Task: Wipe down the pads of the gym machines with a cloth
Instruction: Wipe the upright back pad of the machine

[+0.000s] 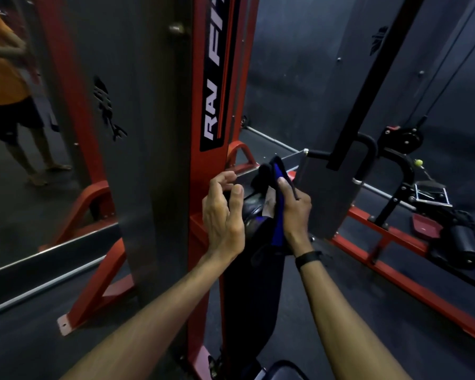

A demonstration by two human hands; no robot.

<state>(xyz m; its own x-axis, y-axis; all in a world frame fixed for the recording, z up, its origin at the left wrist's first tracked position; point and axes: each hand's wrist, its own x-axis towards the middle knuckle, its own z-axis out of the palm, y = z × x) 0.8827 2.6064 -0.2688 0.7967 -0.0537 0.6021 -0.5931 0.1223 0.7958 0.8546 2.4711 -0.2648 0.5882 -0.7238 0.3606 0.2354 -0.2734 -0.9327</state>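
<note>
Right hand (294,212) grip pinching cloth (274,215), hanging lengthwise downward; left hand (224,212) loose, holding nothing.

Commercial gym, dim lighting. Red steel machine upright (217,78) with "RAV FIT" branding decal, dark shroud panels (137,105) over the weight stacks, cable pulley (407,137) on a low-row station with roller pads (466,245). Black rubber floor (340,297), wall mirror (25,160) on the left reflecting the frame.

To your left a mirror (25,165) showed a person (6,86); a cable pulley (407,137) stood at right on the floor (340,311).
</note>
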